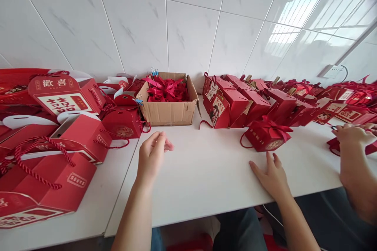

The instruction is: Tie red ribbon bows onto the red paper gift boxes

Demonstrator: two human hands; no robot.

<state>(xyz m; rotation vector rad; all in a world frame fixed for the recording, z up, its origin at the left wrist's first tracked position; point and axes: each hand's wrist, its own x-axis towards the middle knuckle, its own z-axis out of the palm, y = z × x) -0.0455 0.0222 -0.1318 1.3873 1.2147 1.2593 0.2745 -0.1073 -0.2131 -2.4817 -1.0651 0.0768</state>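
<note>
Over the white table, in front of the cardboard box (167,113) of red ribbon bows (167,90), is my left hand (153,153). Its fingers are curled together, and whatever they hold, if anything, is too small to make out. On the right, my right hand (271,176) has its fingers spread at the table surface, holding nothing. Just beyond its fingertips sits a small red gift box (262,138) with a ribbon bow on top and a cord loop at its left side.
Red boxes with rope handles (53,176) crowd the left of the table (188,180). A row of red boxes (240,102) stands along the tiled wall. At the far right, another person's hands (353,135) are over a red box.
</note>
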